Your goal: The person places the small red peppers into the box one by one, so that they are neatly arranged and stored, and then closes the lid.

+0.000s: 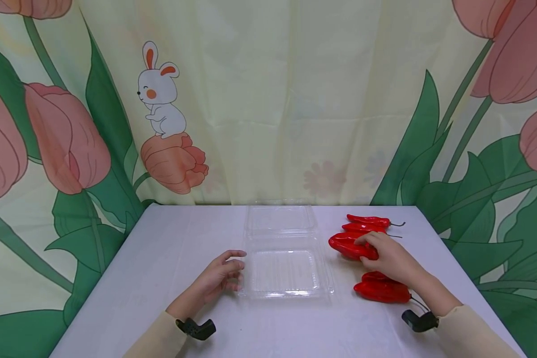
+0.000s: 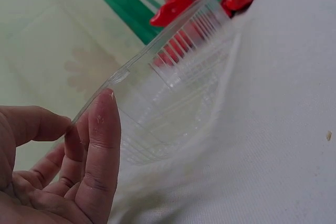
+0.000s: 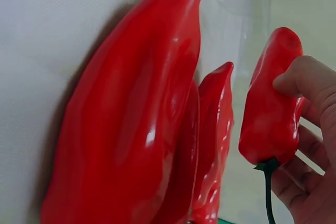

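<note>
My right hand (image 1: pixel 394 258) grips a plump red pepper (image 1: pixel 346 246) between thumb and fingers. In the right wrist view this pepper (image 3: pixel 270 108) has its green stem hanging down, clear of the big one nearer the camera. An opened clear plastic clamshell box (image 1: pixel 284 293) lies mid-table, its lid (image 1: pixel 279 219) folded back toward the curtain. At the box's left edge is my left hand (image 1: pixel 221 276). The left wrist view shows its thumb and fingers pinching the thin rim (image 2: pixel 89 103).
Nearer me on the right lie more red peppers (image 1: pixel 380 292), one large in the right wrist view (image 3: pixel 126 114). Behind the held pepper are two slimmer ones, the farthest (image 1: pixel 369 220) with a dark stem. A printed curtain (image 1: pixel 268 124) hangs behind the white table (image 1: pixel 170 248).
</note>
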`<state>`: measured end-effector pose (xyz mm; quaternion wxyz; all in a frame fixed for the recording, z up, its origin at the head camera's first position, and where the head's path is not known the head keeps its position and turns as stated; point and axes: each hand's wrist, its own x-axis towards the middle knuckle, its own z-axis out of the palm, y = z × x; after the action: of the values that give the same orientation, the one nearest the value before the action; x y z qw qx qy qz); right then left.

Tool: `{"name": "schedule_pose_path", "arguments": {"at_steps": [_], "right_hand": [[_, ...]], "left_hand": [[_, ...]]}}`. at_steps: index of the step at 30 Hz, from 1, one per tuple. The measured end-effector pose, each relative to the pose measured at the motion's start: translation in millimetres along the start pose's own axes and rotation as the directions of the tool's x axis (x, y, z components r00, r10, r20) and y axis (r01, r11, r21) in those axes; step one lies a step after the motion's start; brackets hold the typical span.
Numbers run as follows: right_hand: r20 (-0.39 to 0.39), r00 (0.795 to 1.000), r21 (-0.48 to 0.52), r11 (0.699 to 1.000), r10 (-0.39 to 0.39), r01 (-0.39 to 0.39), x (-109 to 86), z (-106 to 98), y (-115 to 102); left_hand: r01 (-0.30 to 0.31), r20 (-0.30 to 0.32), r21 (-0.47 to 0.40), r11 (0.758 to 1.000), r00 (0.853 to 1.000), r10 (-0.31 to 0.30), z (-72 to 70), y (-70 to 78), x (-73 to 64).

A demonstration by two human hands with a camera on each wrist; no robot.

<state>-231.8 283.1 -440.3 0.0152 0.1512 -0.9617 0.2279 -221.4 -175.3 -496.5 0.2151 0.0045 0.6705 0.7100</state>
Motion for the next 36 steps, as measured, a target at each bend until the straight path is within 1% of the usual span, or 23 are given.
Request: {"name": "schedule_pose_path", "arguments": {"at_steps": [6,9,16,28,36], "right_hand": [[-0.030,1.000,0.005,1.000,0.001,-0.001,3.4,-0.6,-7.3],[-0.033,0.999,0.009,1.000,-0.003,0.004,6.8,0.9,-13.4],[-0.041,0.998,0.020,0.999,-0.045,0.046,12.0,5.2,-24.3],[-0.043,0.994,0.020,0.995,-0.096,0.097,13.3,6.4,-34.6],[-0.029,0.994,0.011,0.994,-0.104,0.104,17.0,11.1,-41.0]], "left_hand": [[-0.003,0.001,0.004,1.000,1.000,0.003,0.9,-0.5,1.4],[0.000,0.001,0.003,1.000,1.000,0.000,1.0,-0.1,1.0],[0.000,0.007,-0.006,1.000,1.000,0.000,1.6,1.3,0.1],[0.008,-0.012,-0.010,1.000,1.000,-0.008,4.1,-0.4,2.4],[0.008,-0.008,-0.005,1.000,1.000,-0.008,5.6,1.4,3.1]]}}
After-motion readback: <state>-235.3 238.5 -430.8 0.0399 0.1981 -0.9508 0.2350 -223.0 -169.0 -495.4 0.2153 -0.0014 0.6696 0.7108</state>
